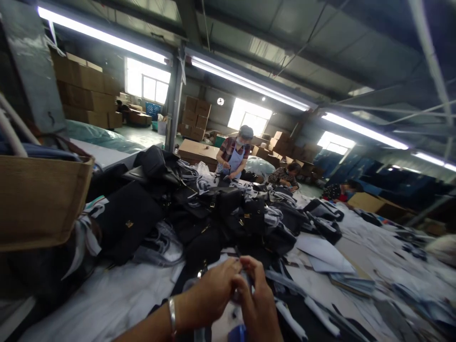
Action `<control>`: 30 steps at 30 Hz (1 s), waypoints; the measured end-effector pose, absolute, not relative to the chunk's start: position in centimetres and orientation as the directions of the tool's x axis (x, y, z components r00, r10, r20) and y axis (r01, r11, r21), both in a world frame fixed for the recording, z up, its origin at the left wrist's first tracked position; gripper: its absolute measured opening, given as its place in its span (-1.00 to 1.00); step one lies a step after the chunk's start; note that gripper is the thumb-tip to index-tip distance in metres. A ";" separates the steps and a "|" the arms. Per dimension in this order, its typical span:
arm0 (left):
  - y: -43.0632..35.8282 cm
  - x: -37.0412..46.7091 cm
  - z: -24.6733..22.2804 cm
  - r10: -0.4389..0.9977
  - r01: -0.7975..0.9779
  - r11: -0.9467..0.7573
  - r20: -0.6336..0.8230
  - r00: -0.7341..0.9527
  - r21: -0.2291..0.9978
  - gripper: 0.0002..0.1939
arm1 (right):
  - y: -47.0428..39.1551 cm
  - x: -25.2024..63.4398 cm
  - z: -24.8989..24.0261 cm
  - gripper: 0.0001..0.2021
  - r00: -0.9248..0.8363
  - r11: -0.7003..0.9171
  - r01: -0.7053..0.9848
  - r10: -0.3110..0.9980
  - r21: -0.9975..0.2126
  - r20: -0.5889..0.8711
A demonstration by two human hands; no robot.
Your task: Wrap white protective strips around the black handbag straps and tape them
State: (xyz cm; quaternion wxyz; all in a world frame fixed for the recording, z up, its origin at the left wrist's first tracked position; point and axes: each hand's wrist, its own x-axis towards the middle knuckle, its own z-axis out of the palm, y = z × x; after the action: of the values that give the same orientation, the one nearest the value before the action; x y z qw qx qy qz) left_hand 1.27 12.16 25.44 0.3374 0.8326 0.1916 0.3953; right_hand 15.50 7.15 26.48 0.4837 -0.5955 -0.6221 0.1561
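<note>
My left hand (213, 289), with a silver bangle at the wrist, meets my right hand (257, 292) low in the middle of the head view. Both are closed, fingertips together, around something small and partly greyish that my fingers mostly hide. Just beyond the fingertips lie black bags (203, 247) with gold-coloured metal fittings. A blue object (237, 334), cut off by the bottom edge, sits below my right hand. Black pieces with white-wrapped straps (320, 316) lie to the right of it.
A heap of black bags (228, 204) covers the table's middle. White sheets (326, 256) lie right, and a tan box (42, 199) stands close at left. Across the table one person (233, 154) in an apron works, with other people (285, 175) further right.
</note>
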 end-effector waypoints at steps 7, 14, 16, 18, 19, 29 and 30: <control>11.4 2.5 24.4 0.815 -0.021 -0.350 0.316 0.486 0.936 -0.53 | 9.1 13.7 25.0 -0.65 0.516 0.188 0.588 0.662 -0.787 0.544; 13.9 -0.3 23.3 0.654 0.076 -0.608 0.445 0.612 0.790 -0.57 | 8.8 12.4 23.8 -0.62 0.386 0.117 0.613 0.819 -0.781 0.425; 15.5 -1.7 23.9 0.528 0.107 -0.715 0.434 0.730 0.691 -0.54 | 8.8 12.8 25.2 -0.63 0.218 0.114 0.667 0.915 -0.736 0.339; 16.3 -2.4 24.1 0.481 0.060 -0.715 0.428 0.765 0.697 -0.56 | 9.3 12.4 26.1 -0.62 0.195 0.104 0.722 0.918 -0.684 0.345; 16.3 -2.5 23.9 0.501 0.015 -0.673 0.441 0.745 0.739 -0.58 | 9.7 11.7 26.1 -0.61 0.240 0.093 0.744 0.887 -0.662 0.394; 15.7 -5.2 20.3 0.613 -0.060 -0.517 0.418 0.670 0.854 -0.63 | 9.3 7.3 22.6 -0.56 0.411 -0.022 0.640 0.854 -0.768 0.318; 16.5 -5.8 20.7 0.547 -0.058 -0.556 0.418 0.725 0.829 -0.66 | 9.2 7.7 23.3 -0.58 0.316 -0.026 0.678 0.912 -0.734 0.260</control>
State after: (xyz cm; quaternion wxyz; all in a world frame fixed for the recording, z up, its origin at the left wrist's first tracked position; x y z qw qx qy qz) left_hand -5.82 16.49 20.66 0.4466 0.8143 0.1503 0.3389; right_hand 7.65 9.16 23.30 0.4074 -0.7016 -0.5667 0.1435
